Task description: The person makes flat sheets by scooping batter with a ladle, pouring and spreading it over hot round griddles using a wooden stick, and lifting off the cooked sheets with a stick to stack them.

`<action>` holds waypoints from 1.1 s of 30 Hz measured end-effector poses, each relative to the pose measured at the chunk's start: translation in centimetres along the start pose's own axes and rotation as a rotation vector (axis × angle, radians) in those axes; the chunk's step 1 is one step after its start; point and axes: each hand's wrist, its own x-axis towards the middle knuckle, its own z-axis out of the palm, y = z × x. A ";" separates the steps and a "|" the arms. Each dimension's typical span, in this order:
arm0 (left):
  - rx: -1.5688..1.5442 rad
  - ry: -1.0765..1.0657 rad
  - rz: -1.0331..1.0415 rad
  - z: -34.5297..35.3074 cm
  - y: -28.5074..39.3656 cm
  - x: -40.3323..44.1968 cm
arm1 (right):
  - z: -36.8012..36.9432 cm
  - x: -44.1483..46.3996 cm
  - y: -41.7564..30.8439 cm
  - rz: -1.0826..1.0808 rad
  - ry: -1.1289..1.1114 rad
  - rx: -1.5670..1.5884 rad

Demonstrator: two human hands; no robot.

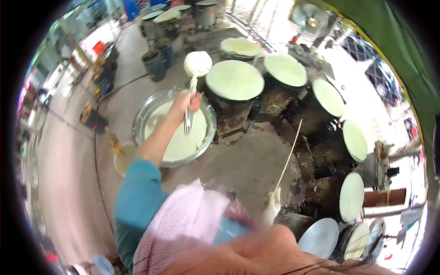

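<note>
My left hand (pixel 184 104) is closed around the handle of a ladle (pixel 198 64). The ladle's bowl is coated in white batter and hovers beside the nearest round pan (pixel 235 80), whose top is covered by a pale, smooth layer. Below that hand stands a wide metal basin (pixel 211 133) holding creamy white batter (pixel 181 142). My right hand (pixel 272 208), apparently in a whitish glove or wrap, grips a long thin stick (pixel 289 153) that points up and away. Its fingers are not sharp.
Several more pale-topped round pans (pixel 285 69) on dark, sooty stoves curve around to the right. One pan at the lower right (pixel 319 238) looks greyer. A bucket (pixel 123 158) is left of the basin. Dark bins (pixel 154 64) and a fan (pixel 310 20) stand farther back.
</note>
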 end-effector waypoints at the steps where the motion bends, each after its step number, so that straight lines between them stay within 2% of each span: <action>1: 0.236 0.082 0.063 1.7 -1.4 -0.3 | -1.1 0.2 0.7 -0.014 0.050 -0.003; 2: 0.280 -0.059 0.066 3.8 -1.4 -2.0 | -1.1 -0.8 -0.2 -0.045 0.102 -0.040; 3: 0.344 -0.133 -0.015 5.6 -1.4 -2.3 | -2.9 0.0 2.2 -0.097 0.123 0.098; 5: 0.399 -0.337 -0.080 8.7 -3.5 -0.4 | -4.0 -1.0 2.4 -0.091 0.206 0.148; 7: 0.331 -0.619 -0.258 13.5 -4.8 0.7 | -5.6 -2.2 3.8 -0.077 0.325 0.195; 9: 0.207 -0.820 -0.567 17.7 -8.0 2.5 | -5.9 -4.7 2.7 -0.048 0.521 0.126; 11: 0.174 -1.004 -0.799 22.3 -12.8 2.3 | -8.8 -6.6 5.5 -0.153 0.661 0.119; 13: 0.279 -1.095 -0.944 27.7 -16.6 -0.8 | -10.9 -10.4 5.3 -0.071 0.770 0.155; 14: 0.336 -1.141 -1.006 30.6 -18.4 -2.6 | -11.8 -11.8 5.8 -0.153 0.885 0.108; 18: 0.430 -1.513 -1.027 41.7 -25.2 -10.4 | -17.7 -16.8 10.8 -0.188 1.216 0.401; 22: 0.481 -1.724 -1.002 52.1 -30.2 -20.8 | -21.7 -19.4 9.5 -0.206 1.378 0.466; 25: 0.546 -1.775 -1.006 58.1 -34.7 -28.7 | -25.3 -19.2 8.9 -0.259 1.423 0.394; 26: 0.576 -1.806 -0.935 59.4 -36.4 -31.1 | -27.1 -18.3 9.8 -0.308 1.513 0.107; 27: 0.556 -1.781 -0.950 60.2 -38.8 -33.4 | -27.1 -18.9 4.2 -0.219 1.520 -0.078; 29: 0.495 -1.768 -0.923 61.1 -44.2 -37.0 | -30.1 -16.9 5.6 -0.205 1.546 -0.071; 31: 0.592 -1.735 -0.763 60.5 -49.8 -40.0 | -32.0 -15.4 5.5 -0.078 1.612 -0.461; 32: 0.637 -1.733 -0.690 60.5 -52.8 -41.3 | -32.6 -14.6 6.1 0.256 1.541 -0.471; 33: 0.624 -1.744 -0.580 60.5 -53.0 -41.5 | -33.0 -13.8 6.2 0.565 1.433 -0.476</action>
